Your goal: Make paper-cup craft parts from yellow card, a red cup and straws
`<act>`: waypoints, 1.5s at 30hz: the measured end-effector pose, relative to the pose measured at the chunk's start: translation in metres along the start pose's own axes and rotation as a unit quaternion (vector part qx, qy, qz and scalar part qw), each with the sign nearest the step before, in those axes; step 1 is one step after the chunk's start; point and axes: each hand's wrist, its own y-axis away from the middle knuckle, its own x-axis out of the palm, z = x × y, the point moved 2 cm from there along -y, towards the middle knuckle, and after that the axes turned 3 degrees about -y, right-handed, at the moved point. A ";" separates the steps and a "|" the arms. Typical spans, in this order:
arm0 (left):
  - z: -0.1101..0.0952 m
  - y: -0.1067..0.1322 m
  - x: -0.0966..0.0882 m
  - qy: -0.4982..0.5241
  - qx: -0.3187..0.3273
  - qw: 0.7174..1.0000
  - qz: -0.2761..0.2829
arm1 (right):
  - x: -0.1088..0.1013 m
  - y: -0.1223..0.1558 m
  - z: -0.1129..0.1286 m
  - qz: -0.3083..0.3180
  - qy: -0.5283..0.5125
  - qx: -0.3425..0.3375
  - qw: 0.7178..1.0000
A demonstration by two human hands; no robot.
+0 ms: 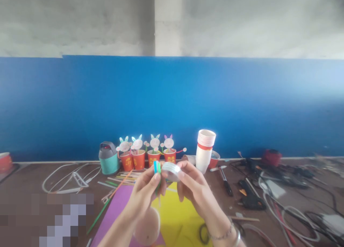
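In front of me, above the sheets, my left hand (143, 191) is closed on thin blue and green strips (157, 167), pinched upright between thumb and fingers. Close beside them my right hand (195, 184) grips a roll of clear tape (170, 167) by its right side. The roll's left edge comes near the strips; I cannot tell whether they touch. Below lie a purple sheet (114, 214) and a yellow sheet (178, 213). A pale round disc (147, 227) shows under my left wrist. Dark loops like scissor handles (203, 233) lie by my right wrist.
Red paper cups (138, 160) with rabbit figures line the back, beside a teal container (109, 159). A stack of white paper cups (204, 152) stands to the right. Sticks, a marker (225, 182), a black glue gun (249, 197) and tangled cables (292, 218) lie around.
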 end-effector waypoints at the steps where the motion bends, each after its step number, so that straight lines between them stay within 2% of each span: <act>1: 0.003 0.000 0.001 0.026 0.003 1.000 -0.005 | -0.001 0.000 -0.001 -0.010 0.002 0.009 1.000; 6: 0.009 -0.003 0.007 0.076 0.017 0.997 0.005 | -0.004 0.003 0.001 -0.112 0.019 0.082 0.990; 10: 0.012 -0.002 0.009 0.095 0.009 0.995 -0.004 | -0.001 0.006 0.007 -0.058 0.060 0.119 0.989; 12: 0.015 -0.001 0.010 0.103 0.003 0.995 -0.013 | -0.001 0.007 0.009 -0.067 0.074 0.108 0.989; 15: 0.018 -0.001 0.012 0.114 -0.009 0.993 -0.018 | 0.000 0.006 0.007 -0.100 0.036 0.081 0.991; 21: 0.013 0.000 0.020 0.152 -0.043 0.987 -0.017 | 0.004 0.001 0.001 -0.030 -0.024 0.044 0.998; 26: 0.007 0.001 0.022 0.165 -0.049 0.985 -0.024 | 0.007 0.001 0.004 -0.004 -0.032 0.035 0.999; 28: 0.009 0.001 0.020 0.156 -0.042 0.987 -0.017 | 0.009 0.001 0.004 -0.013 -0.028 0.034 0.999; 33: 0.015 0.001 0.014 0.109 -0.020 0.994 -0.023 | 0.008 0.001 -0.003 -0.090 -0.051 0.062 0.993; 38: 0.013 0.003 0.017 0.079 -0.012 0.996 -0.033 | 0.005 0.001 -0.011 -0.124 -0.086 0.084 0.985; 41: 0.010 0.002 0.021 0.153 -0.042 0.985 -0.064 | 0.008 0.001 -0.006 -0.075 -0.052 0.058 0.994; 43: 0.006 0.003 0.026 0.234 -0.079 0.966 -0.076 | 0.011 0.002 -0.002 -0.015 -0.029 0.030 0.999; 45: 0.002 0.003 0.029 0.284 -0.108 0.950 -0.073 | 0.012 0.002 0.001 0.015 -0.009 0.015 1.000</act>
